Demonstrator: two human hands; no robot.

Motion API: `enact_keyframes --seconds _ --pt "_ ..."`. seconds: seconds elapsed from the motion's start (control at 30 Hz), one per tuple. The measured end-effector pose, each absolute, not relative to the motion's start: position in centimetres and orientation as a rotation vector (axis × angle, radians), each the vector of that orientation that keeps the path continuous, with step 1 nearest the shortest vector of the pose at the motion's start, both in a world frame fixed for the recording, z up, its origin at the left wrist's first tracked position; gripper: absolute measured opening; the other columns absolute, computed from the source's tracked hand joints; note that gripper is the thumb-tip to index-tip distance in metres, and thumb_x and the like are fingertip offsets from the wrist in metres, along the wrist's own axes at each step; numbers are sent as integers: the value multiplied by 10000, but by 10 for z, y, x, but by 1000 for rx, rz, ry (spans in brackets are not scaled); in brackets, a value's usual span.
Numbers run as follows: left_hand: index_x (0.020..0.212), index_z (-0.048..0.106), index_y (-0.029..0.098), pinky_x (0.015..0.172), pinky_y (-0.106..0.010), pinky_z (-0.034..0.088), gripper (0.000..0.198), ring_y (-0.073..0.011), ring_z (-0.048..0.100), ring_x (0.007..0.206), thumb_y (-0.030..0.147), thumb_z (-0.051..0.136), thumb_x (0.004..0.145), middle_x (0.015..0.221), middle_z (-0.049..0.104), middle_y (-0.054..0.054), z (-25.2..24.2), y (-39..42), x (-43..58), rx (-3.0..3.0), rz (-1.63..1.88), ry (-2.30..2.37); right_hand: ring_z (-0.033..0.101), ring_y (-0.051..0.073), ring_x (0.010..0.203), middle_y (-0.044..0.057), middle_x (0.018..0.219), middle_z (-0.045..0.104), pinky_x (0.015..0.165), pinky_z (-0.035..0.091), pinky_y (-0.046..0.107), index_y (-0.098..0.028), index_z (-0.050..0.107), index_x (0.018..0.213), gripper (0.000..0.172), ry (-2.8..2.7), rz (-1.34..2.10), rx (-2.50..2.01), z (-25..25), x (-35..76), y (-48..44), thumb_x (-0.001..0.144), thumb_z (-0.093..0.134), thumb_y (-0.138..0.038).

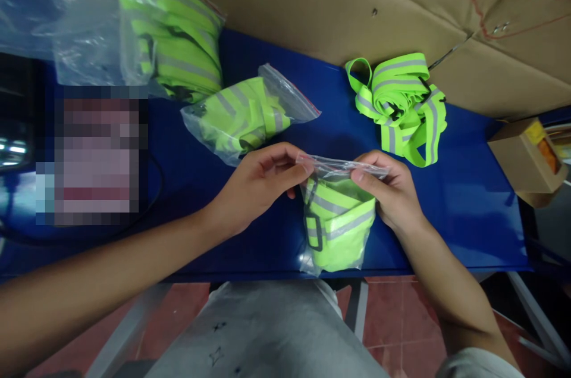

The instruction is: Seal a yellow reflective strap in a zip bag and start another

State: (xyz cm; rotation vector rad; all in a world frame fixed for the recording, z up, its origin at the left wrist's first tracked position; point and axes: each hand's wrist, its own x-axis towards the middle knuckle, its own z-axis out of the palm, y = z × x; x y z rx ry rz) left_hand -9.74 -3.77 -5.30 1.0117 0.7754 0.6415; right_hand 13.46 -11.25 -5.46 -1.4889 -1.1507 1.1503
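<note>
Clear bag (338, 229) upright, mouth up, pinched by both hands' fingers (303, 168).

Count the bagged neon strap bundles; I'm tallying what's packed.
3. Held bag between left hand and right hand; middle bag just beyond the left hand; far-left bag by the cardboard, possibly hiding more.

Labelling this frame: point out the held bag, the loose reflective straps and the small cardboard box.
held bag (339, 229): head view, front panel.
loose reflective straps (401, 101): head view, bundle's middle.
small cardboard box (517, 155): head view, brown face.
</note>
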Motion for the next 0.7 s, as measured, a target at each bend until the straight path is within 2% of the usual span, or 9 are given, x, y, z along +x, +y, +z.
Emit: enact_keyframes --seconds 0.1,0.33,0.7 --pt "877 704 172 610 -179 493 173 -93 574 745 316 797 862 865 663 9 -54 -37 -98 996 651 783 482 100 656 -39 736 622 578 336 243 -253 715 821 157 -1160 1143 -1482 -54 134 -113 847 835 -352" --pt "876 714 168 602 -181 454 180 -87 544 719 335 779 880 829 650 5 -54 -39 -99 1067 672 781 496 105 668 -25 762 635 573 343 250 -242 712 832 154 -1236 1100 -1484 -51 134 -113 868 815 -352" --pt "795 708 180 604 -203 438 226 -98 530 711 373 817 845 811 651 -2 -55 -36 -100 1060 615 754 522 109 690 -23 762 620 570 333 247 -237 691 853 204 -1282 1124 -1511 -44 135 -114 876 800 -408"
